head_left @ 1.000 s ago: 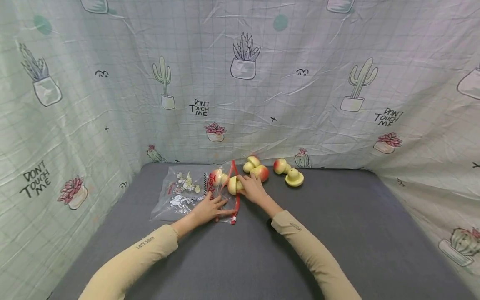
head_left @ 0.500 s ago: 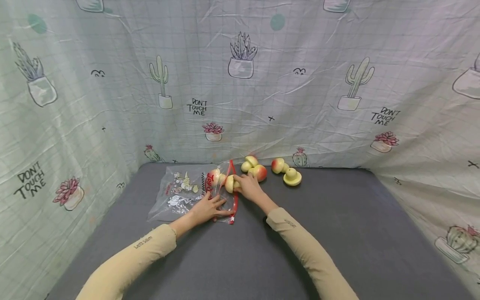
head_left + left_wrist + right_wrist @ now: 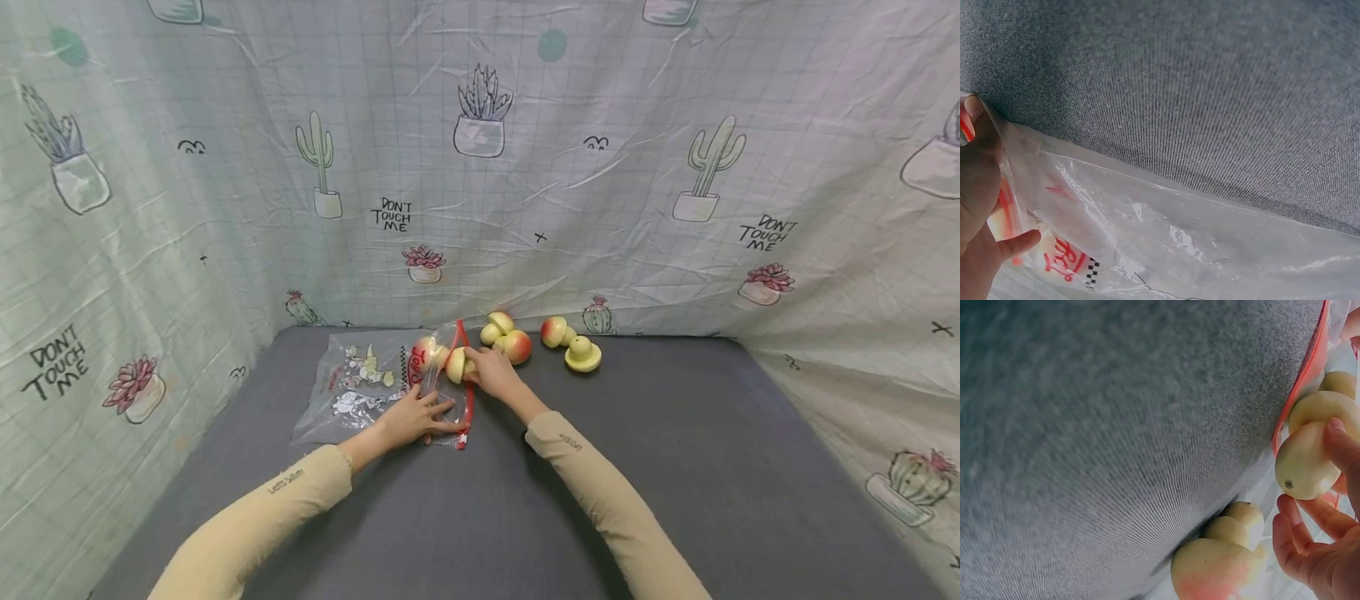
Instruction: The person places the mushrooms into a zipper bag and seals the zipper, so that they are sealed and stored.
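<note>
In the head view my right hand (image 3: 491,372) pinches a yellow toy mushroom (image 3: 1304,464) with a red-tinted cap. Its rounded stem end faces out between thumb and fingers, while its cap sits at the red-edged mouth of a clear plastic bag (image 3: 360,425). My left hand (image 3: 408,417) lies on the bag near that mouth, fingers spread, with its thumb beside the red zip strip (image 3: 1007,203). Another toy mushroom (image 3: 425,353) shows through the film, inside the bag. Red lettering and cartoon prints mark the plastic.
Beyond my right hand lie two more toy mushrooms, one (image 3: 517,347) close by and one (image 3: 498,323) against the curtain. Farther right are a red-tinted mushroom (image 3: 554,332) and an upturned one (image 3: 582,357). A cactus-print curtain (image 3: 600,233) borders the grey table (image 3: 675,467).
My right hand has shifted slightly left, carrying the mushroom farther into the bag's mouth, nearer the one inside. My left hand has stayed in place on the bag.
</note>
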{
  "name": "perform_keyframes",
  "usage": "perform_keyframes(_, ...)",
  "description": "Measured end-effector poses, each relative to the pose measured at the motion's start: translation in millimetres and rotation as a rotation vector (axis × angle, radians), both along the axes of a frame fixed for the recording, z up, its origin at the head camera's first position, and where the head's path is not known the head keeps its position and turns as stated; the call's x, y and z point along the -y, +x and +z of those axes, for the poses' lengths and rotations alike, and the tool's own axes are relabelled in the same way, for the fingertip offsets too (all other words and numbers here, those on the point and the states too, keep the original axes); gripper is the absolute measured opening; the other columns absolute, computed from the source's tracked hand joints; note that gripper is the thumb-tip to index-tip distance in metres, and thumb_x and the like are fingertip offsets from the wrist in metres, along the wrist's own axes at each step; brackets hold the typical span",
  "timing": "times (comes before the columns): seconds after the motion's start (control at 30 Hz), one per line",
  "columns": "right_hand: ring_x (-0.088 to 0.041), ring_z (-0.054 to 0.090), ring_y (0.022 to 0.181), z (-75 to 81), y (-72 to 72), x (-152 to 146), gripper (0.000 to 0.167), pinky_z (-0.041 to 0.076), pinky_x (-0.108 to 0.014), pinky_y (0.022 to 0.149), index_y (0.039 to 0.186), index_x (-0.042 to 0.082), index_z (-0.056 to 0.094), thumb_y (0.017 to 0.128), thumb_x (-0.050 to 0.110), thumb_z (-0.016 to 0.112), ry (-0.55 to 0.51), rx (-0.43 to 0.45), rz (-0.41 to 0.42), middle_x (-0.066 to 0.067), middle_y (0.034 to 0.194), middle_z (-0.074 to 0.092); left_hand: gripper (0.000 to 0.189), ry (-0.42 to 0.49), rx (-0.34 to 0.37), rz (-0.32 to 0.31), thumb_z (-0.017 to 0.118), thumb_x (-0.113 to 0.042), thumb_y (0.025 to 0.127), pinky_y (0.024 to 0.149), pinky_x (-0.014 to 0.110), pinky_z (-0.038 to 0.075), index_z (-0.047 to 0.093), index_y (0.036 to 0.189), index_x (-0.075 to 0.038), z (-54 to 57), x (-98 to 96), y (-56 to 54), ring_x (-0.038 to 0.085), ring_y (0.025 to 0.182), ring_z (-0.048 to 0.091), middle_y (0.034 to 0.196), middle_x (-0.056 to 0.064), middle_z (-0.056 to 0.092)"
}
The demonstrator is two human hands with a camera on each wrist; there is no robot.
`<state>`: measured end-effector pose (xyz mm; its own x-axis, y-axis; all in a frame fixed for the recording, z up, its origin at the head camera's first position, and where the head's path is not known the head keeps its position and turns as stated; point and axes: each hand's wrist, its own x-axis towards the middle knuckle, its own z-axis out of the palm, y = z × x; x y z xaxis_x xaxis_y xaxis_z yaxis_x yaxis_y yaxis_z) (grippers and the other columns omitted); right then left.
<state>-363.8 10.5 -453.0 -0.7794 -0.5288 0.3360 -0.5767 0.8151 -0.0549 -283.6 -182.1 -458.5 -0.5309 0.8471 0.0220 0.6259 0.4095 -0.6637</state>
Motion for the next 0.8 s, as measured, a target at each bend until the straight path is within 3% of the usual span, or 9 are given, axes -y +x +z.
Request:
perform_keyframes(0.33, -0.026, 0.056, 0.077, -0.9, -0.4, -4, 0.031, 0.046, -0.036, 0.058, 0.099, 0.01, 0.058, 0.08, 0.033, 0.064, -0.007, 0.043, -0.024, -0.009, 0.082, 0.06, 0.062, -0.031, 0.006, 0.029, 0.048, -0.054, 0.075, 0.078, 0.038, 0.042, 0.026, 0.133, -0.053, -2.0, -0.2, 0.1, 0.015, 0.107, 0.048, 0.133, -0.012, 0.047)
perform_keyframes(0.53, -0.027, 0.054, 0.087, 1.7, 4.3, -9, 0.035, 0.048, -0.036, 0.068, 0.113, 0.01, 0.06, 0.084, 0.03, 0.06, 0.082, 0.019, -0.011, -0.01, 0.097, 0.059, 0.06, -0.03, 0.015, 0.039, 0.047, -0.053, 0.076, 0.077, 0.037, 0.042, 0.025, 0.133, -0.052, -1.5, 0.1, 2.7, 0.014, 0.108, 0.048, 0.134, -0.012, 0.046)
perform_keyframes(0.8, -0.03, 0.052, 0.097, 2.6, 8.3, -16, 0.049, 0.047, -0.04, 0.075, 0.126, 0.004, 0.049, 0.086, 0.031, 0.056, 0.128, -0.031, 0.042, -0.012, 0.108, 0.056, 0.059, -0.029, 0.037, 0.051, 0.047, -0.052, 0.077, 0.078, 0.037, 0.042, 0.028, 0.132, -0.052, 1.5, -1.3, 4.5, 0.015, 0.109, 0.048, 0.134, -0.011, 0.046)
